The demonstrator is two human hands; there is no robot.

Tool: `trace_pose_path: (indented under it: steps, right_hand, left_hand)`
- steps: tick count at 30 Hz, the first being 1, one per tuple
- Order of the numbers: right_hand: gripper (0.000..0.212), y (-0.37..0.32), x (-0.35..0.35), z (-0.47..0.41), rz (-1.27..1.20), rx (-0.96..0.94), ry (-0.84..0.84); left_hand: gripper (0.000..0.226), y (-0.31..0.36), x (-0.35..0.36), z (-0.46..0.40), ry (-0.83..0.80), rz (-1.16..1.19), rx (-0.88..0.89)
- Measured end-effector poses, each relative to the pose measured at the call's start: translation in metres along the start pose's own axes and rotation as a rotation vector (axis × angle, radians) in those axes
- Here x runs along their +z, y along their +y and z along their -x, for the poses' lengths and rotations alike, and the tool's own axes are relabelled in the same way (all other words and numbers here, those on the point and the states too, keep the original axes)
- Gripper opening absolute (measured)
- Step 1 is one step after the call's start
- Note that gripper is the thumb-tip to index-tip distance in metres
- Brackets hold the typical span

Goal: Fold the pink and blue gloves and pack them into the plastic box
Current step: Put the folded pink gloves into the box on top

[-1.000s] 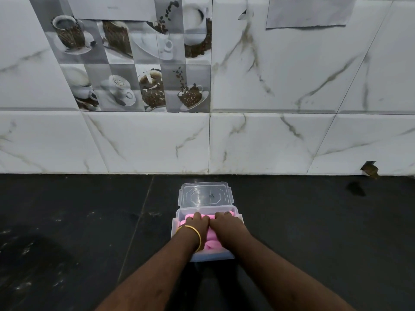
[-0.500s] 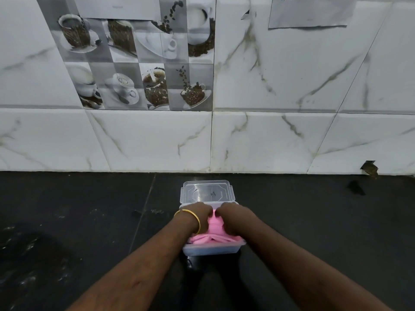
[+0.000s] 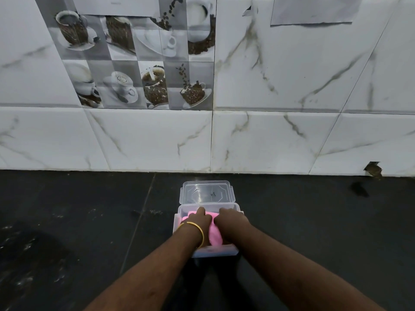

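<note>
- On the dark stone counter (image 3: 67, 221), just in front of the white marble-look wall tiles (image 3: 292, 86), sits a clear plastic box (image 3: 215, 252), its near wall facing the person.
- Behind the box, touching its far rim, the clear lid (image 3: 206, 192) lies between the box and the wall.
- Inside the box lies a pink glove (image 3: 214, 236), bunched and folded, filling the middle; it shows between the two wrists and a little beyond the knuckles at the far side.
- Of a blue glove I can only make out a faint bluish tint at the far left corner, too dim to be sure.
- The left hand (image 3: 198, 221) rests on top of the pink glove, back of the hand up, fingers bent down into the fabric and close together; whether they pinch it or only press I cannot tell.
- A gold bangle (image 3: 197, 232) rings the left wrist, over the box's left half.
- The right hand (image 3: 231, 221) lies just beside the left, almost touching it, knuckles up, its fingers tucked down into the pink glove and hidden from me; their grip I cannot tell.
- Both forearms reach in from the near edge and meet over the box.
- On the wall above left is a panel of coffee-cup picture tiles (image 3: 139, 63); a sheet of paper (image 3: 314, 10) hangs at the upper right.
</note>
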State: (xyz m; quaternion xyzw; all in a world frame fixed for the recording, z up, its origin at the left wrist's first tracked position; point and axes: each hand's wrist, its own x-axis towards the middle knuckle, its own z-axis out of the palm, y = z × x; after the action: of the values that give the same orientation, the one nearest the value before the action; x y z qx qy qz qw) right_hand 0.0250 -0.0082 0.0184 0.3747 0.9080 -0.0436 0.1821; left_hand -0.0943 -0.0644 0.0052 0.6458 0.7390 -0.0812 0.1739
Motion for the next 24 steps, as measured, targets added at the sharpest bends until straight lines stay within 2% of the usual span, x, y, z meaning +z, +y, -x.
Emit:
trace_pose_path:
  steps: [7, 10, 13, 15, 17, 19, 21, 24]
  right_hand:
    - [0.040, -0.002, -0.006, 0.001, -0.065, -0.006, -0.032]
    - [0.057, 0.010, -0.018, -0.002, -0.080, -0.054, -0.100]
    - [0.068, 0.027, -0.035, -0.009, -0.226, -0.071, -0.060]
    - [0.055, 0.040, -0.046, -0.017, -0.388, -0.023, 0.047]
    - [0.033, 0.054, -0.051, -0.028, -0.578, 0.074, 0.175]
    - [0.021, 0.068, -0.051, -0.041, -0.759, 0.203, 0.280]
    - [0.021, 0.080, -0.044, -0.055, -0.892, 0.303, 0.311]
    - [0.029, 0.090, -0.026, -0.072, -0.948, 0.431, 0.252]
  left_hand:
    - [0.079, 0.003, -0.008, -0.001, -0.076, -0.002, 0.006]
    - [0.072, -0.002, -0.023, -0.004, -0.121, -0.030, 0.065]
    - [0.059, -0.015, -0.048, -0.009, -0.073, 0.172, 0.075]
    - [0.043, -0.026, -0.065, -0.015, 0.021, 0.420, 0.017]
    - [0.025, -0.038, -0.074, -0.023, 0.168, 0.641, -0.058]
    - [0.019, -0.049, -0.077, -0.034, 0.297, 0.779, -0.140]
    - [0.017, -0.060, -0.073, -0.048, 0.371, 0.819, -0.237]
    - [0.021, -0.076, -0.057, -0.067, 0.335, 0.769, -0.397]
